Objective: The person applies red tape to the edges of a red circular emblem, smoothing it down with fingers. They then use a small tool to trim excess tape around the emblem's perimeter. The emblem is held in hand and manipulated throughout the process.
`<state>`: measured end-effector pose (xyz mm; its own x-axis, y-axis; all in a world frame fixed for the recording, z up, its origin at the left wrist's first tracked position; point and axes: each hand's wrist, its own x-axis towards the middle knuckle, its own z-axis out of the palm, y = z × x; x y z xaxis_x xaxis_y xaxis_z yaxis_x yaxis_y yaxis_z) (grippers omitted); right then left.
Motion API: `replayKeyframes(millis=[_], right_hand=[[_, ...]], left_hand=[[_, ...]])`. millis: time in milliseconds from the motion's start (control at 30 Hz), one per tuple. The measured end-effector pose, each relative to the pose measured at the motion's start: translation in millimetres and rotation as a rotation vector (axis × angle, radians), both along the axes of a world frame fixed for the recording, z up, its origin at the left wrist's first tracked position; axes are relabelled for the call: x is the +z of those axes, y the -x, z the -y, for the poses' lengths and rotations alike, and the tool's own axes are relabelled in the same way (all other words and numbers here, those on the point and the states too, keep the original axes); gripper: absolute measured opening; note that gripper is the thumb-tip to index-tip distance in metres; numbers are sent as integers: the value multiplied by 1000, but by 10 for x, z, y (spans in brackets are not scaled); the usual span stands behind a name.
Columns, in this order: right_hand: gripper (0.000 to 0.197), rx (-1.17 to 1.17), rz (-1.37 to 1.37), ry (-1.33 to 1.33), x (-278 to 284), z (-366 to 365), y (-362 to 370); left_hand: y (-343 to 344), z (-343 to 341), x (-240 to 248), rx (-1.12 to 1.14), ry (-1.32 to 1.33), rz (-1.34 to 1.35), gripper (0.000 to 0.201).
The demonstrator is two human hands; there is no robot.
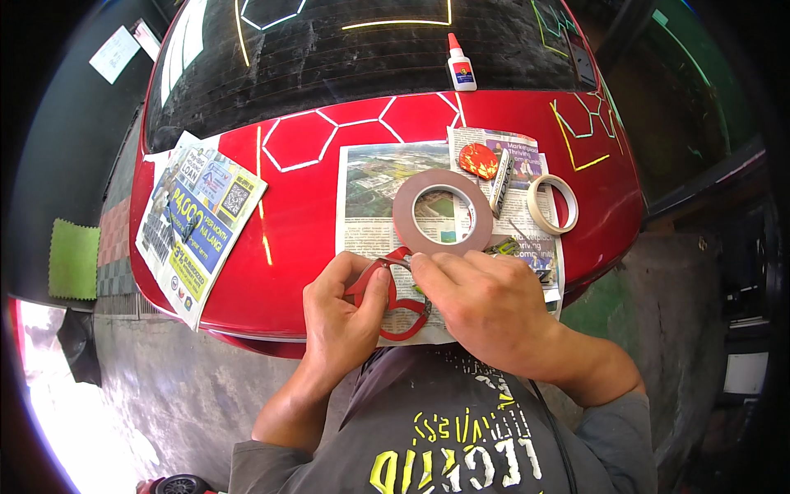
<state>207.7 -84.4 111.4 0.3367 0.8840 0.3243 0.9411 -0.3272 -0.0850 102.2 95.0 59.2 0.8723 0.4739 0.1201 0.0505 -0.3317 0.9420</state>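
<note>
Red-handled scissors (405, 332) are in my left hand (339, 317), its fingers closed about one handle loop. My right hand (494, 309) is closed at the scissors' blade end, hiding most of the blades. Just beyond both hands, a wide brown roll of tape (405, 216) lies flat on the newspaper (358, 214). To its right is a narrower cream roll of masking tape (533, 210). A red and orange patterned oval thing (478, 160) and a silver marker-like stick (499, 185) lie between them. Part of a green and black item (504, 247) shows past my right hand.
The newspaper covers part of a red car's rear lid (304, 214). A white glue bottle (461, 70) with a red cap stands near the dark rear window (346, 62). More folded newspaper (197, 222) lies at left. Hexagon and yellow strip outlines (300, 142) mark the paint.
</note>
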Motion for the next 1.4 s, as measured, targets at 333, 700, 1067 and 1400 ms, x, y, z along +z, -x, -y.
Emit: replayKeyframes(millis=[333, 700, 1067, 1400], right_hand=[[15, 2, -4, -16, 16, -145, 15], [17, -6, -82, -6, 79, -47, -3], [18, -49, -93, 22, 18, -146, 64], [19, -79, -101, 32, -8, -163, 121]], left_hand=[[15, 11, -4, 12, 34, 23, 14], [7, 1, -36, 26, 44, 11, 16], [17, 31, 1, 47, 11, 46, 16], [8, 28, -54, 49, 3, 79, 16]])
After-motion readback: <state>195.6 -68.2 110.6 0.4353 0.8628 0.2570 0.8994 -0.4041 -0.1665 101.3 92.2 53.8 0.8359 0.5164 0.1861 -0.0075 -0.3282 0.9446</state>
